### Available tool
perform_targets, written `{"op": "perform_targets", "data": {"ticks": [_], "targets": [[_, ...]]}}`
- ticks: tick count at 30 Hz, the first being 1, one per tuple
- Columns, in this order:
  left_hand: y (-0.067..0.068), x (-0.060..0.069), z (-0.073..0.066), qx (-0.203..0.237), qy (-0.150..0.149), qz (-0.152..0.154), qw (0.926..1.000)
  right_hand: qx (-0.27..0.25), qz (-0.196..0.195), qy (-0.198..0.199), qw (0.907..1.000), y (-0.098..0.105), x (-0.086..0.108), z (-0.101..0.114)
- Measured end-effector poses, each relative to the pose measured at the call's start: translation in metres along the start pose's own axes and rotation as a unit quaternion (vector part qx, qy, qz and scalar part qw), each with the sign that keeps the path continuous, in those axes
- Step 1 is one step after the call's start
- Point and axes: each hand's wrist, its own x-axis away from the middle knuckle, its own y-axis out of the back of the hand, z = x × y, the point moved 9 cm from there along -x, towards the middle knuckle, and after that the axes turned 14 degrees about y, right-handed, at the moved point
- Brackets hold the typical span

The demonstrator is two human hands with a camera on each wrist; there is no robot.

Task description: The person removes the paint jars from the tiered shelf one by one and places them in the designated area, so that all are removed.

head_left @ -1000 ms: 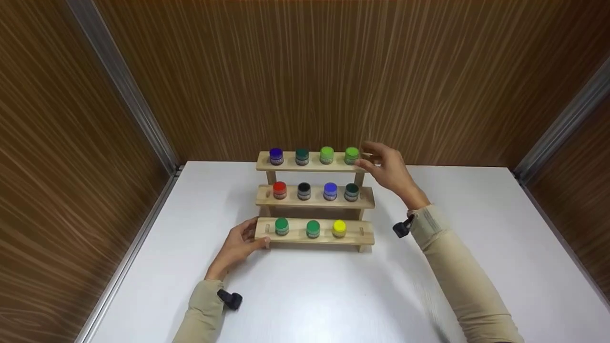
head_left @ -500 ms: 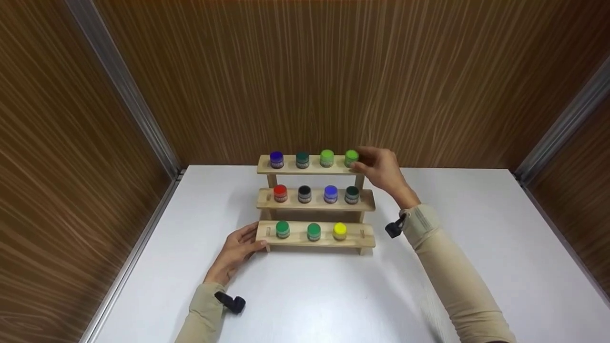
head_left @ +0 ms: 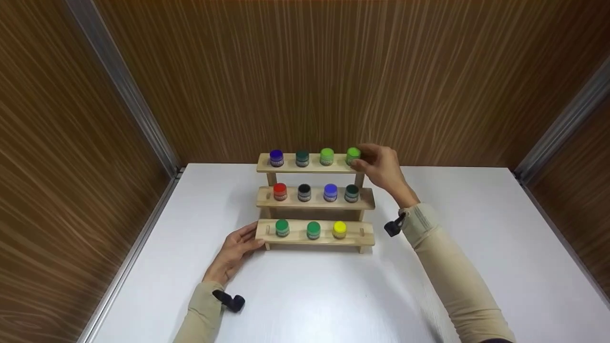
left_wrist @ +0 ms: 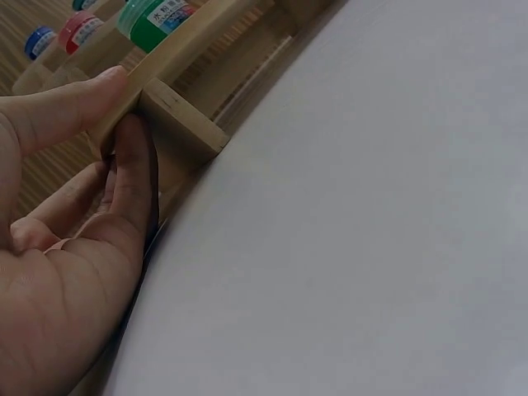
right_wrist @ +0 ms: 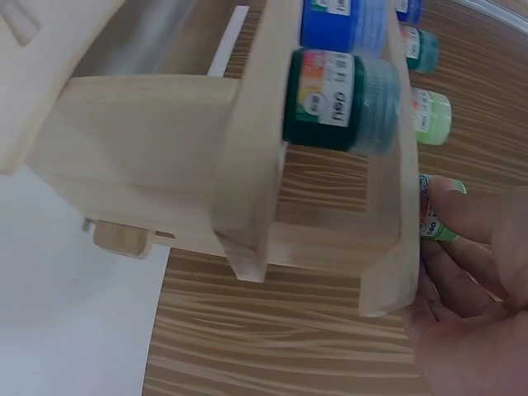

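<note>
A three-tier wooden rack holds small paint jars with coloured lids. My left hand grips the left end of its lowest shelf; in the left wrist view the thumb lies on top and fingers curl underneath. At the top shelf's right end, my right hand pinches a light green paint jar between thumb and fingers. That jar stands upright on the shelf, partly hidden by the thumb in the right wrist view. Another light green jar is left of it.
Dark green and purple jars share the top shelf. Red, black, blue and dark green jars stand on the middle one. Two green jars and a yellow jar sit lowest. Wood-grain panels enclose the white table.
My right hand has moved left onto the light green jar and closed its fingers on it. The jar has shifted very slightly right. My left hand stays at the lowest shelf.
</note>
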Motion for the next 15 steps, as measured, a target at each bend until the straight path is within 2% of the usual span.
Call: {"op": "perform_targets", "data": {"ticks": [6,15], "targets": [[0.002,0.001,-0.001,0.01,-0.001,0.004,0.9999,0.008,-0.016,0.01,0.9998,0.011,-0.003,0.004],[-0.002,0.002,0.001,0.017,-0.003,0.012,0.9998,0.026,-0.027,0.003,0.9993,0.032,0.007,-0.001]]}}
